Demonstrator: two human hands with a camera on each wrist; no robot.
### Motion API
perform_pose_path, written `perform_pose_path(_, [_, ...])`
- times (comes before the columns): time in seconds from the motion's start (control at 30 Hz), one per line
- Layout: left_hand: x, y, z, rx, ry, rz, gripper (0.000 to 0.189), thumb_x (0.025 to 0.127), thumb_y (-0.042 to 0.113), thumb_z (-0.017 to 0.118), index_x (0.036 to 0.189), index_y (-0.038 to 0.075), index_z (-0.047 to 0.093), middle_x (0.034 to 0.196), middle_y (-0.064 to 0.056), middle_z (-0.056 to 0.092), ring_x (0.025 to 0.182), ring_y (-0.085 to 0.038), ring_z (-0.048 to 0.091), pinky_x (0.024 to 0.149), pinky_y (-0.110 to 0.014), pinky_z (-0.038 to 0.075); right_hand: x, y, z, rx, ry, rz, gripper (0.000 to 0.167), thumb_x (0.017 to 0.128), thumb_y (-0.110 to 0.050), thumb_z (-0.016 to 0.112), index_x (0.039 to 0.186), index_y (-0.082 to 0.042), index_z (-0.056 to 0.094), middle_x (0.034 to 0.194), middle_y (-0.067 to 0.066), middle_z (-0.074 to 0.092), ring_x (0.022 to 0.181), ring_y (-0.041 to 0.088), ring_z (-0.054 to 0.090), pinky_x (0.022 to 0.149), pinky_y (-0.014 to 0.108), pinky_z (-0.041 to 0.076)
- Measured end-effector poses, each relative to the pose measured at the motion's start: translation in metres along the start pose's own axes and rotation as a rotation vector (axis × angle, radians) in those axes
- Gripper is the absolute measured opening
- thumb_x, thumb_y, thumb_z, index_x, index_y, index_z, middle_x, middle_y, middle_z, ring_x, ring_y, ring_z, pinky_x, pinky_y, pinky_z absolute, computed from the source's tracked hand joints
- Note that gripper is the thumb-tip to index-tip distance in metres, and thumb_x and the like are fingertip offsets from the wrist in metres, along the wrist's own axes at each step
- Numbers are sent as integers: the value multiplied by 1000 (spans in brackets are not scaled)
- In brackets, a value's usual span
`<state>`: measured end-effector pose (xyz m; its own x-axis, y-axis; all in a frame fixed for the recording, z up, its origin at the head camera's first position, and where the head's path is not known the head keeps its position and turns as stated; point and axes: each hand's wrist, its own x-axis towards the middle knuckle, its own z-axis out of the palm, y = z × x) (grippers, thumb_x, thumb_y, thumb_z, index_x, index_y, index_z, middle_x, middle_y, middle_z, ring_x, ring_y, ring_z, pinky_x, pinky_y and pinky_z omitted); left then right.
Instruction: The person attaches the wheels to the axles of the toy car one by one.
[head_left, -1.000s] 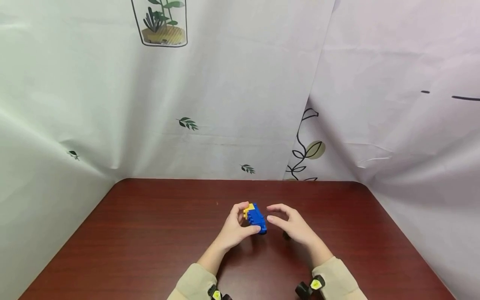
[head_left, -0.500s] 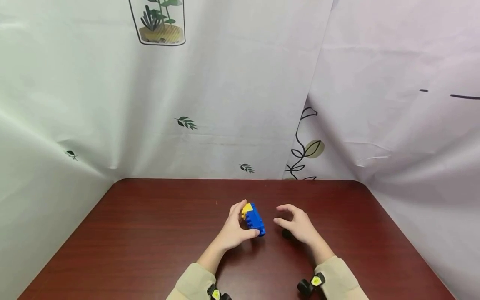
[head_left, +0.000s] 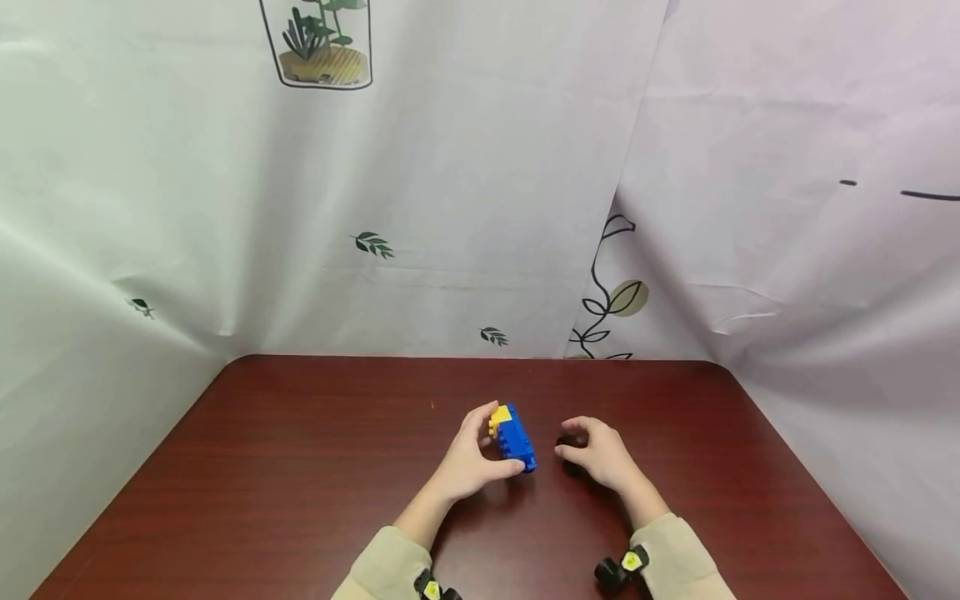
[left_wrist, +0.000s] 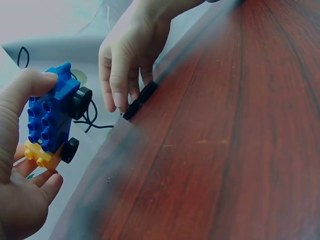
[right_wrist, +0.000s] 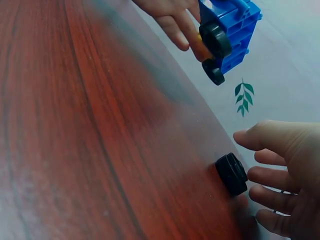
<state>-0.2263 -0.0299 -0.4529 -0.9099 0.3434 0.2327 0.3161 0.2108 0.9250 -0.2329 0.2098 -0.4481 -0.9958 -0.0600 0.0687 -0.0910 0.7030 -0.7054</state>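
Observation:
My left hand [head_left: 467, 464] holds a toy-brick car [head_left: 514, 440], blue with a yellow end, raised off the table. Its thumb lies at one end and fingers at the other. In the left wrist view, two black wheels [left_wrist: 82, 103] show on the car's side. My right hand [head_left: 602, 454] is low at the table beside loose black toy wheels [left_wrist: 148, 92]. In the right wrist view its fingertips are right at one standing wheel [right_wrist: 231, 174], with the thumb above and apart from it.
A dark red wooden table [head_left: 315, 467] lies under both hands. White patterned cloth [head_left: 465, 183] hangs behind it and at both sides. Black wrist cameras [head_left: 611, 575] sit on the sleeves.
My right hand has moved right, away from the car, and then down toward the loose wheels, one of which now shows between its thumb and fingers. The left hand keeps holding the car.

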Motion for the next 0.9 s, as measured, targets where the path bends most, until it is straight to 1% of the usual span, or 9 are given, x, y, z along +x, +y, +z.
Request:
perform_pose_path(0.13, [0, 1, 0, 30, 4, -2, 92, 72, 34, 82, 145, 5, 34, 146, -11, 36, 122, -26, 46, 99, -42, 46, 2, 1, 1, -30, 3, 2, 35, 78, -21, 76, 108, -6, 67, 103, 6, 65, 87, 16, 58, 78, 35, 51])
perform_pose_path(0.27, [0, 4, -1, 50, -1, -12, 92, 71, 36, 82, 145, 7, 35, 145, -9, 38, 121, -23, 47, 99, -38, 46, 3, 2, 3, -47, 19, 3, 34, 77, -22, 77, 105, -6, 68, 100, 5, 64, 83, 15, 56, 75, 33, 49])
perform_pose_path(0.43, [-2, 5, -1, 63, -10, -16, 93, 71, 38, 81, 146, 8, 34, 145, -8, 39, 121, -25, 49, 100, -43, 45, 3, 0, 6, -57, 39, 14, 33, 76, -22, 77, 102, -4, 68, 97, 8, 63, 83, 17, 57, 76, 36, 50])
perform_pose_path(0.57, [-3, 5, 1, 75, -20, 2, 94, 71, 37, 81, 146, 8, 32, 146, -9, 38, 126, -27, 46, 103, -47, 42, 1, 0, 9, -73, 52, 34, 32, 77, -23, 77, 101, -3, 68, 94, 9, 63, 85, 19, 58, 77, 39, 51])
perform_pose_path(0.7, [-4, 2, 2, 99, -35, 28, 93, 72, 34, 81, 147, 9, 31, 147, -9, 36, 129, -27, 44, 105, -48, 40, -1, -1, 10, -82, 57, 57, 32, 77, -23, 77, 100, -3, 68, 92, 8, 62, 84, 20, 57, 76, 39, 51])
perform_pose_path(0.9, [-1, 2, 3, 122, -65, 47, 94, 72, 33, 78, 147, 7, 28, 148, -10, 35, 126, -29, 46, 102, -50, 41, -1, -4, 8, -82, 74, 52, 27, 76, -22, 77, 94, -3, 67, 89, 9, 60, 81, 19, 55, 70, 34, 49])
